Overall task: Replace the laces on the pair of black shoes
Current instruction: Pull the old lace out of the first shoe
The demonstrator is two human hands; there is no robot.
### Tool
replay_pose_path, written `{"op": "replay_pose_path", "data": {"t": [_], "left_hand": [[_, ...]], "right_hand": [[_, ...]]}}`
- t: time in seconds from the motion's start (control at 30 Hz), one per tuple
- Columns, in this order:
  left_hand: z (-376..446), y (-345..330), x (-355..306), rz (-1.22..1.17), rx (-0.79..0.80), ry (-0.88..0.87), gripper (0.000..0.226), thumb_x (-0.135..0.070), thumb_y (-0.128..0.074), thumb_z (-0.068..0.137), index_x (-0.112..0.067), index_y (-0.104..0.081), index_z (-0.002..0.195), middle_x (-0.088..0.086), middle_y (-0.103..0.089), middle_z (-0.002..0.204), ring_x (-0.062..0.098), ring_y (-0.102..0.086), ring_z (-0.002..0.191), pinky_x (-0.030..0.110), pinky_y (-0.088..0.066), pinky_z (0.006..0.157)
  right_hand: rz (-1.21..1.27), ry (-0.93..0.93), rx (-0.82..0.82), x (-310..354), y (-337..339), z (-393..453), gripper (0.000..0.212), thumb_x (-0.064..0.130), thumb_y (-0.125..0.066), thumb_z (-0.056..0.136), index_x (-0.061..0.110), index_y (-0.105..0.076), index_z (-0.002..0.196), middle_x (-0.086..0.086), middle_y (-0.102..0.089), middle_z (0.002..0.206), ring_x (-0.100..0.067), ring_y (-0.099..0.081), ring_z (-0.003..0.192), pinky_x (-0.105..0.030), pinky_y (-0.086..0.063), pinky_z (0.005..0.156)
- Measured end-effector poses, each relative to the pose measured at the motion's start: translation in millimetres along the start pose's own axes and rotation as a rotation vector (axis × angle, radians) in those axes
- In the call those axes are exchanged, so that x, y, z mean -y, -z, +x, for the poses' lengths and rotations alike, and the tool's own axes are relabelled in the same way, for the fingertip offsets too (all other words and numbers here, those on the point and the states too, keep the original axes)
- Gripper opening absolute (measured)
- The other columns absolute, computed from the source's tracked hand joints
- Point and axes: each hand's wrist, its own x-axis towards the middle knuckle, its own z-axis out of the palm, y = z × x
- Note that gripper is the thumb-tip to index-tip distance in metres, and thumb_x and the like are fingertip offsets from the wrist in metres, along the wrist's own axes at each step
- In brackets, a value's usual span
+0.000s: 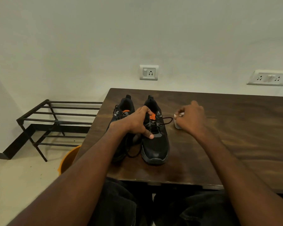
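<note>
Two black shoes stand side by side on the dark wooden table, toes toward me. The right shoe has an orange tongue label and a black lace looping out to its right. My left hand grips this shoe across the tongue and eyelets, thumb down on the vamp. The left shoe is partly hidden behind my left wrist, with loose lace hanging at its front. My right hand lies to the right of the shoes, fingers curled round a small white object on the table.
A black metal shoe rack stands on the floor left of the table. An orange bucket sits below the table's left edge. Wall sockets are behind the table. The table stretches far to the right.
</note>
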Motion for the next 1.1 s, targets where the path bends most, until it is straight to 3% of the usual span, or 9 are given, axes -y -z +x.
{"op": "replay_pose_path", "data": {"t": [0.13,0.23,0.33,0.43,0.57,0.67,0.83,0.97,1.1], "left_hand": [[-0.2,-2.4,-0.7,0.016,-0.003,-0.008,0.092,-0.029,-0.093,0.072,-0.031,-0.033,0.141,-0.002,-0.035,0.150,0.024,-0.040,0.138,0.044,-0.039,0.112],[0.7,-3.2,-0.5,0.036,-0.010,-0.015,0.094,-0.032,-0.094,0.071,-0.030,-0.032,0.141,-0.003,-0.035,0.148,0.023,-0.042,0.137,0.041,-0.041,0.110],[0.3,-2.6,1.5,0.034,-0.013,-0.017,0.094,-0.032,-0.094,0.070,-0.030,-0.032,0.141,-0.003,-0.036,0.147,0.023,-0.043,0.135,0.040,-0.043,0.108],[0.0,-2.8,0.6,0.015,-0.016,-0.015,0.096,-0.031,-0.094,0.070,-0.029,-0.032,0.144,-0.001,-0.035,0.151,0.025,-0.041,0.138,0.042,-0.042,0.110],[1.1,-1.0,-1.2,0.014,-0.006,-0.013,0.095,-0.030,-0.094,0.071,-0.028,-0.033,0.144,0.000,-0.035,0.152,0.027,-0.039,0.141,0.045,-0.040,0.113],[0.2,-0.4,0.4,0.015,-0.010,-0.012,0.094,-0.030,-0.094,0.071,-0.029,-0.033,0.143,0.000,-0.035,0.152,0.026,-0.039,0.140,0.044,-0.040,0.112],[0.0,-2.1,2.4,0.019,-0.022,-0.028,0.092,-0.032,-0.094,0.070,-0.031,-0.034,0.139,-0.003,-0.036,0.148,0.023,-0.042,0.137,0.042,-0.042,0.112],[0.3,-1.8,3.6,0.024,-0.017,-0.034,0.091,-0.033,-0.094,0.069,-0.031,-0.034,0.137,-0.005,-0.037,0.145,0.021,-0.043,0.134,0.036,-0.041,0.106],[-0.8,0.0,3.2,-0.009,-0.023,-0.015,0.092,-0.030,-0.094,0.070,-0.030,-0.034,0.140,-0.003,-0.035,0.150,0.023,-0.039,0.139,0.040,-0.040,0.109]], "right_hand": [[0.096,0.259,-0.037,25.9,-12.0,-7.6,0.028,0.031,-0.067,0.097,0.028,-0.072,0.124,0.000,-0.047,0.122,-0.018,-0.043,0.113,-0.037,-0.050,0.094],[-0.098,0.345,0.116,47.4,-26.1,-9.6,0.031,0.034,-0.069,0.096,0.029,-0.069,0.127,0.001,-0.044,0.121,-0.020,-0.043,0.111,-0.042,-0.049,0.097],[-0.107,0.286,0.150,53.9,-31.4,-8.0,0.022,0.034,-0.071,0.095,0.027,-0.074,0.115,0.005,-0.044,0.108,-0.019,-0.047,0.107,-0.045,-0.046,0.097],[0.129,0.071,-0.086,44.8,-15.3,-3.4,0.006,0.031,-0.074,0.090,0.030,-0.080,0.091,0.010,-0.065,0.103,-0.013,-0.058,0.100,-0.044,-0.049,0.097],[0.055,-0.106,-0.256,24.9,11.1,-8.0,0.011,0.029,-0.073,0.090,0.030,-0.079,0.099,-0.002,-0.058,0.127,-0.027,-0.051,0.119,-0.046,-0.045,0.098],[-0.071,0.052,-0.121,26.8,8.7,-15.5,0.037,0.029,-0.073,0.091,0.030,-0.070,0.128,-0.003,-0.040,0.150,-0.029,-0.035,0.136,-0.050,-0.040,0.107],[-0.092,0.329,0.092,48.0,-21.3,-14.2,0.034,0.032,-0.071,0.094,0.041,-0.071,0.127,0.009,-0.024,0.166,-0.026,-0.021,0.149,-0.051,-0.028,0.116],[-0.110,0.327,0.062,50.1,-31.8,-10.1,0.023,0.029,-0.071,0.093,0.033,-0.077,0.115,0.009,-0.048,0.146,-0.020,-0.041,0.132,-0.043,-0.034,0.107],[0.271,-0.071,-0.224,41.1,-13.6,-1.8,0.017,0.019,-0.071,0.091,0.030,-0.072,0.078,0.005,-0.068,0.106,-0.018,-0.064,0.098,-0.042,-0.048,0.096]]}}
